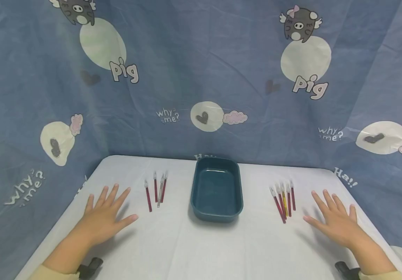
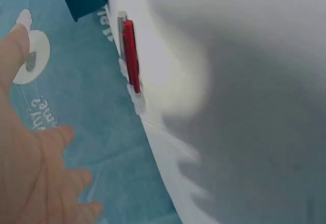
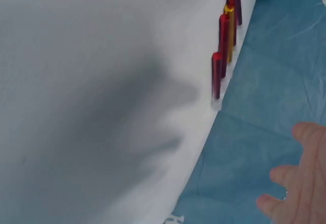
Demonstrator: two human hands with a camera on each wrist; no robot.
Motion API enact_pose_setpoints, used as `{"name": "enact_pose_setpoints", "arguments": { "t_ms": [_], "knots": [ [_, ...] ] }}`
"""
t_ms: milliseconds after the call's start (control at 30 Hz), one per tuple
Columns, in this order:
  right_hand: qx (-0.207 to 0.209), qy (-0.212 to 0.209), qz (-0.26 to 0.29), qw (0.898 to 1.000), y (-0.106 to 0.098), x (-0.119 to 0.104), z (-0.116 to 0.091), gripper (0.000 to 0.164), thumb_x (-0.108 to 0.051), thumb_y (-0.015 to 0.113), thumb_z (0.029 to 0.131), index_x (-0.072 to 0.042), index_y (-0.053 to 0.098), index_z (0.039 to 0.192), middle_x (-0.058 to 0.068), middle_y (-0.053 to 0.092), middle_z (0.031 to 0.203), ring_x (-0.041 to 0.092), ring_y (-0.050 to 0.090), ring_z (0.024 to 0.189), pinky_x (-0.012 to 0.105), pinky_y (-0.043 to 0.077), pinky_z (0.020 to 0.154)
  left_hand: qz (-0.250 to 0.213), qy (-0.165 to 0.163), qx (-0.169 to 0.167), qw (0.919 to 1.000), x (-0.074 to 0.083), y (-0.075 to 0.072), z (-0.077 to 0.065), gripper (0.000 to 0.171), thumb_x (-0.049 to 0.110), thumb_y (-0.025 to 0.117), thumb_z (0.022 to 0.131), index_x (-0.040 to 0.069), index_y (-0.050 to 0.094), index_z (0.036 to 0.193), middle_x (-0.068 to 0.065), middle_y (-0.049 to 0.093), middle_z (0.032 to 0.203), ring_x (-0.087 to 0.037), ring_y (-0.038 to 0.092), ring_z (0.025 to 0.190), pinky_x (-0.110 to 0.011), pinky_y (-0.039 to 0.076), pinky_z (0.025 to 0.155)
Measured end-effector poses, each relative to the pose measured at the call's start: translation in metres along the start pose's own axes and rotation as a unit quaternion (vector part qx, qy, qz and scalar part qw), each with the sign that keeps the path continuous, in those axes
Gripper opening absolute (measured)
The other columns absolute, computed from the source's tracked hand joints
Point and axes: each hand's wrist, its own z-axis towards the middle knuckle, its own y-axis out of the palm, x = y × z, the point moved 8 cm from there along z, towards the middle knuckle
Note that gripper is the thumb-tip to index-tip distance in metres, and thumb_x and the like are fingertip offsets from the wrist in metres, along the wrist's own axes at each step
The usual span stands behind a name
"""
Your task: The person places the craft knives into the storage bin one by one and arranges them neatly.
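Note:
My left hand (image 1: 100, 221) hovers over the left side of the table, fingers spread and holding nothing. To its right lie several slim craft knives with clear caps, among them a red knife (image 1: 148, 200) and a silver knife (image 1: 160, 197). The right hand (image 1: 337, 224) is likewise spread and without anything in it, above the table's right side. Nearest to it is a second group of capped craft knives, mostly red like this one (image 1: 293, 199), with one gold knife (image 1: 285, 204) among them. Between the two groups stands a dark teal rectangular box (image 1: 217, 216), bare inside.
A white cloth (image 1: 208, 252) covers the table. Behind and at both sides hangs a blue printed curtain (image 1: 201, 70), which meets the table's far edge just behind the box. Each wrist wears a black camera strap piece (image 1: 90, 268).

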Motion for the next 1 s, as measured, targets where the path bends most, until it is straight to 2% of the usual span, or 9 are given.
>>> {"name": "enact_pose_setpoints", "arguments": {
  "t_ms": [200,533,833,1000],
  "knots": [
    [0.000,-0.007,0.013,1.000,-0.001,-0.013,0.006,0.090,-0.060,0.052,0.097,-0.018,0.007,0.162,0.032,0.004,0.162,0.058,0.002,0.144,0.080,-0.017,0.100,-0.005,0.007,0.007,0.9999,0.012,-0.004,0.004,0.089,0.067,0.052,0.094,0.014,0.024,0.160,-0.028,0.009,0.163,-0.052,0.000,0.148,-0.072,-0.015,0.109],
    [0.000,-0.015,0.028,0.999,0.003,-0.035,0.014,0.089,-0.060,0.055,0.096,-0.016,0.015,0.162,0.032,0.010,0.161,0.057,0.006,0.145,0.081,-0.010,0.102,-0.012,0.017,0.009,0.9997,0.023,0.003,0.011,0.089,0.069,0.050,0.094,0.015,0.025,0.160,-0.027,0.009,0.164,-0.051,0.001,0.149,-0.072,-0.012,0.111],
    [0.012,-0.043,0.036,0.998,0.004,-0.061,0.026,0.086,-0.059,0.059,0.094,-0.011,0.028,0.158,0.031,0.018,0.160,0.054,0.012,0.145,0.080,0.000,0.106,-0.020,0.035,0.013,0.9991,0.031,0.010,0.020,0.091,0.070,0.051,0.093,0.013,0.026,0.159,-0.026,0.013,0.163,-0.050,0.003,0.149,-0.072,-0.007,0.112],
    [0.009,-0.050,0.051,0.997,0.006,-0.076,0.034,0.086,-0.058,0.060,0.094,-0.011,0.028,0.158,0.031,0.017,0.160,0.054,0.012,0.146,0.079,0.001,0.107,-0.033,0.042,0.012,0.9985,0.039,0.012,0.025,0.089,0.068,0.052,0.093,0.013,0.029,0.159,-0.025,0.015,0.163,-0.050,0.004,0.149,-0.071,-0.006,0.113]
  ]
}}
